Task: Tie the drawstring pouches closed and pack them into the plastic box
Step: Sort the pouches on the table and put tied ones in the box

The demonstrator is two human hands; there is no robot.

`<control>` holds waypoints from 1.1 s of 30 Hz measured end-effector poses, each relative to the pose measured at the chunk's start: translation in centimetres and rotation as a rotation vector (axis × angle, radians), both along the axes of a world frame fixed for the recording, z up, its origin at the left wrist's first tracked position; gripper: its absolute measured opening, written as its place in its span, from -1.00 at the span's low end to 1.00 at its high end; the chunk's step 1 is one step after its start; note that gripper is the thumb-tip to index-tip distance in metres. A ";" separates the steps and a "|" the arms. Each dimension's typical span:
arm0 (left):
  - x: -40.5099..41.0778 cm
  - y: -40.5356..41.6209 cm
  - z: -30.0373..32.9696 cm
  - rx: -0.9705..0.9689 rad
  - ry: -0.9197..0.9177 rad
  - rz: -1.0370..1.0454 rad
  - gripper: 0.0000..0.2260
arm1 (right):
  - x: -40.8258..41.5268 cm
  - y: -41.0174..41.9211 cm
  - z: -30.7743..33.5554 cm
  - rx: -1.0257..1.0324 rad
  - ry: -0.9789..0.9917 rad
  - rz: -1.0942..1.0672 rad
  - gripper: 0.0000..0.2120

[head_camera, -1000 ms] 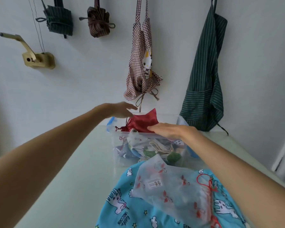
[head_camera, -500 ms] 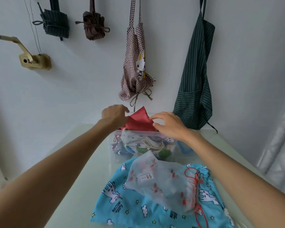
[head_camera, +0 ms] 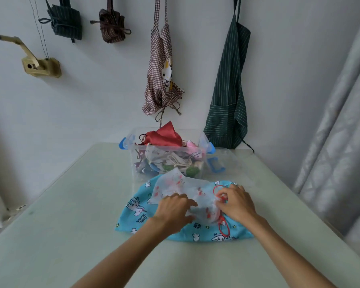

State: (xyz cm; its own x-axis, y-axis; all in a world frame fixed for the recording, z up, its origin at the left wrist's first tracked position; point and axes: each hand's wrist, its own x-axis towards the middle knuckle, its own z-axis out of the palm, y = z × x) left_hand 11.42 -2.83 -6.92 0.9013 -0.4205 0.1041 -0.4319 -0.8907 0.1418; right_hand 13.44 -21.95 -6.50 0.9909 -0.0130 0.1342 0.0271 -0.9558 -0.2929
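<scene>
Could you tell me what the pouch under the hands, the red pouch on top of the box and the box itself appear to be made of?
White pouch: thin, semi-sheer fabric, probably non-woven or organza; the blue cloth shows faintly through. Red pouch: satin-like, with a soft sheen. Box: clear, glossy plastic; its contents show through the wall.

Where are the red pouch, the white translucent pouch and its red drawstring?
red pouch (head_camera: pixel 164 136): head view, on its satin body atop the box's pile.
white translucent pouch (head_camera: pixel 181 185): head view, on its upper panel.
red drawstring (head_camera: pixel 224 227): head view, on the lower loop.
</scene>
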 end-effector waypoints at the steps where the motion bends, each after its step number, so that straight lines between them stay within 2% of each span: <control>1: 0.3 -0.2 0.0 0.002 -0.010 0.007 -0.71 | 0.0 0.0 -0.1 -0.006 -0.025 -0.004 -0.82; 3: 0.8 -0.4 0.3 0.010 -0.055 0.017 -0.81 | -0.1 -0.1 0.0 0.008 -0.026 0.009 -0.85; 6: 1.4 0.0 1.3 0.084 -0.171 -0.066 -0.83 | -0.6 0.1 0.5 0.074 -0.038 0.056 -0.88; 9: 1.0 2.5 1.9 0.212 -0.342 -0.408 -0.87 | -1.5 0.6 0.9 0.287 -0.200 0.060 -0.94; 11: 0.5 4.9 1.2 0.288 -0.355 -0.527 -0.86 | -2.3 0.8 0.7 0.314 -0.198 0.117 -0.80; 12: 0.4 6.0 1.1 0.276 -0.358 -0.533 -0.84 | -2.6 0.9 0.5 0.278 -0.123 0.169 -0.69; 14: 0.3 7.8 1.1 0.244 -0.371 -0.472 -0.85 | -3.2 1.7 -0.2 0.202 0.062 0.270 -0.56; 17: -0.1 8.3 2.0 0.202 -0.365 -0.253 -0.86 | -3.9 3.5 -1.3 0.184 0.109 0.335 -0.69; 18: -0.3 8.3 2.2 0.171 -0.287 -0.118 -0.83 | -4.3 4.1 -1.6 0.170 0.088 0.331 -0.74; 20: -0.6 8.1 2.2 0.069 0.012 0.139 -0.73 | -4.8 4.5 -1.9 0.154 0.028 0.304 -0.76; 22: -2.1 8.1 1.5 -0.145 0.216 0.238 -0.63 | -5.8 4.4 -2.1 0.194 -0.019 0.282 -0.74; 23: -3.1 8.0 1.1 -0.236 0.201 0.257 -0.63 | -6.3 4.1 -2.2 0.227 -0.022 0.273 -0.73; 25: -5.7 8.1 0.3 -0.444 0.040 0.360 -0.70 | -7.7 3.8 -2.5 0.284 -0.015 0.258 -0.73; 27: -8.4 7.8 -0.1 -0.558 -0.046 0.498 -0.72 | -9.0 3.8 -3.1 0.269 -0.052 0.233 -0.75; 29: -10.1 7.1 -0.6 -0.502 -0.043 0.570 -0.64 | -9.7 4.1 -3.8 0.244 -0.137 0.212 -0.79; 33: -10.9 5.7 -2.0 -0.356 -0.038 0.496 -0.65 | -10.6 4.6 -3.9 0.242 -0.281 0.190 -0.90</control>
